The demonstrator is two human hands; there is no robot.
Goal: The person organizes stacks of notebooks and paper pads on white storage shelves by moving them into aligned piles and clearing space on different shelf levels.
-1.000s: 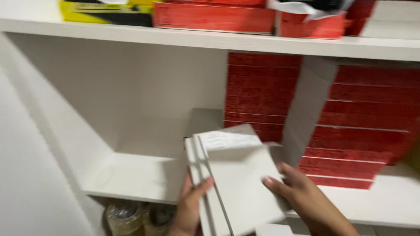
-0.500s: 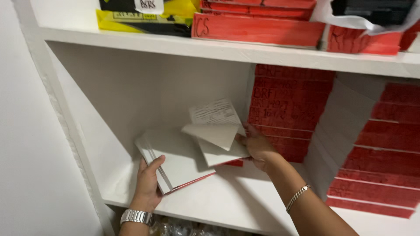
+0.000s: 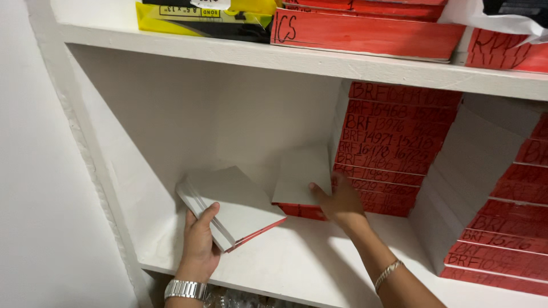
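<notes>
You face a white shelf point(image 3: 297, 259) filling the lower half of the frame, walled in white at left and back. At centre, a small stack of red-edged pads with a grey cover point(image 3: 301, 188) lies on it. To its right, a tall stack of red-edged pads point(image 3: 394, 148) stands on the shelf, and another red stack point(image 3: 502, 228) sits at the far right. Across the top, an upper shelf point(image 3: 319, 60) carries a yellow package point(image 3: 200, 17) and flat red pads point(image 3: 365, 31).

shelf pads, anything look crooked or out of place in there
Yes. The red-edged stacks sit flat and square, but the pad stack in the left hand is turned at an angle with one end lifted off the shelf. The small pad under the right hand looks skewed against the stacks.
</notes>
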